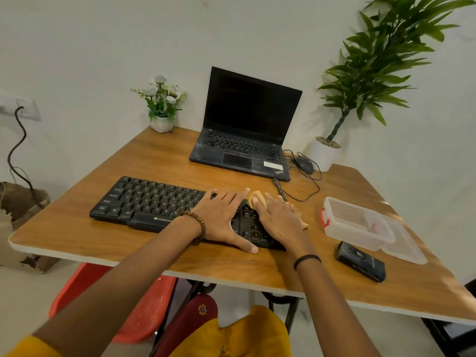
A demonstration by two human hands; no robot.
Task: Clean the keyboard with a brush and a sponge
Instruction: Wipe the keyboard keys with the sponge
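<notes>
Keyboard (154,202): laid along the table's (103,240) near edge, left of centre.
Right hand (279,219): pressed flat on the yellow sponge (257,197), fingers closed over it, at the keyboard's right end, apparently for wiping.
Left hand (224,215): spread open and flat on the keys, nothing gripped, probably to keep the keyboard from sliding.
Clear box (360,222): set near the table's right edge, lid open; contents cannot be made out.
Brush: not identified.
</notes>
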